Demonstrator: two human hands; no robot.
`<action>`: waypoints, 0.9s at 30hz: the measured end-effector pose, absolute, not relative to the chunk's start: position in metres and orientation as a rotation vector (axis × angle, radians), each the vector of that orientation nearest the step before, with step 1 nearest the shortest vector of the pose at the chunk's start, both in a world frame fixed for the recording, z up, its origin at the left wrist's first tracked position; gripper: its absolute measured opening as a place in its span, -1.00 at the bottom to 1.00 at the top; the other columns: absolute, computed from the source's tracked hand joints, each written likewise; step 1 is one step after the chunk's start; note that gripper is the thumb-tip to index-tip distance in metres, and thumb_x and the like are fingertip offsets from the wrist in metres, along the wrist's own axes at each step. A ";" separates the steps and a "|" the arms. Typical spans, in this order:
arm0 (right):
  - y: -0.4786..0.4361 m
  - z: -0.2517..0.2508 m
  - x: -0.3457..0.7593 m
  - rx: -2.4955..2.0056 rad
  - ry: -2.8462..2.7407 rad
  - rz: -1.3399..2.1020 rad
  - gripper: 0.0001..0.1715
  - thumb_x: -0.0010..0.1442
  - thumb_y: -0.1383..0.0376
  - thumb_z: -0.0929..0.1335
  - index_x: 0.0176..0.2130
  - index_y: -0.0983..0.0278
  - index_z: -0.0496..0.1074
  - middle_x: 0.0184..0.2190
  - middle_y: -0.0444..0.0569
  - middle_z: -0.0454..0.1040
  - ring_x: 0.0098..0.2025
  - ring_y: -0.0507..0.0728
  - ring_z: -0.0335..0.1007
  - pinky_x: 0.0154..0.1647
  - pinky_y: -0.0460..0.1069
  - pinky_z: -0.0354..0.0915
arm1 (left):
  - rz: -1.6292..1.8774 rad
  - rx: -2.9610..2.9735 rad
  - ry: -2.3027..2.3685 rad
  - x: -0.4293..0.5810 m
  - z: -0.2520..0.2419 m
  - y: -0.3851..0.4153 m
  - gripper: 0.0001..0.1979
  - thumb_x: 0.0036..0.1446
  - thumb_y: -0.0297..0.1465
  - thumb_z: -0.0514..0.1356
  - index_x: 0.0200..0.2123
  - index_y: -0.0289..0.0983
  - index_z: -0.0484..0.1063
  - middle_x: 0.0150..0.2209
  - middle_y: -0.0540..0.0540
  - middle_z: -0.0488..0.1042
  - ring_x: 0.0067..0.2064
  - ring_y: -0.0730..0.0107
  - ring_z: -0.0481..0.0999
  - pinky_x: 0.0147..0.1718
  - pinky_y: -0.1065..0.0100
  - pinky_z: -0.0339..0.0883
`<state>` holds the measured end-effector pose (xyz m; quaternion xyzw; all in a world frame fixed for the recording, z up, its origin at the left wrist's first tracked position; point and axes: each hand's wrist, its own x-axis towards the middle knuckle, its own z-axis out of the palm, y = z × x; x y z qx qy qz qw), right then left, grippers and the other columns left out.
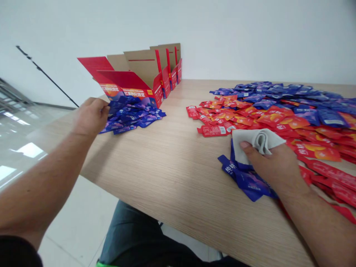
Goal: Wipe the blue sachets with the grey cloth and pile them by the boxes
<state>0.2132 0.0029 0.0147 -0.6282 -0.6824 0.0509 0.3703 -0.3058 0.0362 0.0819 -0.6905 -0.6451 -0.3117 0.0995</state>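
Observation:
My left hand (90,114) is closed at the fingertips on a dark blue sachet, at the left side of a pile of blue sachets (136,115) in front of the nearest box. A folded light grey cloth (250,141) is gripped in my right hand (274,163), thumb on top and fingers hidden underneath. Directly below the cloth lie a few blue sachets (249,181); one, partly covered, appears upright against it. Red and orange sachets (280,118) spread out beyond and to the right of this hand.
Open red cardboard boxes (136,87) stand in a row at the back left, flaps raised. A large heap of blue sachets (267,91) lies at the back right. The wooden table (167,163) meets a white wall. A thin black pole (47,76) leans at left.

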 end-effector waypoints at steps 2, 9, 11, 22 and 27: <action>0.003 0.013 0.213 -1.603 -1.763 0.120 -0.71 0.18 -0.06 0.38 -0.35 0.07 0.47 -0.48 0.03 0.54 -0.39 0.34 0.50 -0.45 0.13 0.28 | -0.907 -1.949 -1.886 -0.326 0.080 0.033 -0.70 0.29 -0.10 0.10 -0.41 -0.15 0.29 -0.27 -0.10 0.18 -0.12 0.12 0.10 0.02 0.09 -0.02; 0.004 0.005 0.214 -1.519 -1.847 0.087 -0.68 0.20 -0.06 0.37 -0.35 0.11 0.47 -0.46 -0.03 0.54 -0.38 0.29 0.49 -0.40 0.10 0.31 | -0.695 -2.149 -1.979 -0.366 0.051 0.029 -0.62 0.17 0.02 0.14 -0.48 -0.13 0.33 -0.52 -0.11 0.09 -0.36 0.19 -0.07 -0.27 0.21 -0.13; 0.005 0.002 0.215 -1.506 -1.844 0.087 -0.66 0.20 -0.07 0.38 -0.32 0.12 0.49 -0.45 -0.02 0.55 -0.37 0.29 0.49 -0.38 0.11 0.31 | -0.805 -2.145 -2.019 -0.371 0.045 0.033 -0.60 0.08 0.05 0.22 -0.50 -0.14 0.34 -0.56 -0.10 0.08 -0.38 0.22 -0.12 -0.30 0.23 -0.19; 0.001 0.021 0.212 -1.536 -1.747 0.152 -0.71 0.21 0.00 0.38 -0.24 0.15 0.51 -0.30 0.05 0.62 -0.23 0.34 0.55 -0.28 0.15 0.38 | -0.877 -1.999 -2.056 -0.293 0.057 0.027 -0.83 0.11 -0.11 0.23 -0.27 -0.01 0.46 -0.48 -0.07 0.11 -0.36 0.20 -0.04 -0.25 0.21 -0.20; 0.010 0.017 0.217 -1.433 -1.623 0.170 -0.67 0.21 0.05 0.40 -0.16 0.22 0.51 -0.25 0.06 0.62 -0.22 0.28 0.54 -0.21 0.14 0.42 | -0.799 -2.428 -1.844 -0.187 0.052 0.022 -0.79 0.26 -0.18 0.15 -0.13 -0.10 0.50 -0.31 -0.04 0.49 -0.26 0.21 0.35 -0.22 0.21 0.14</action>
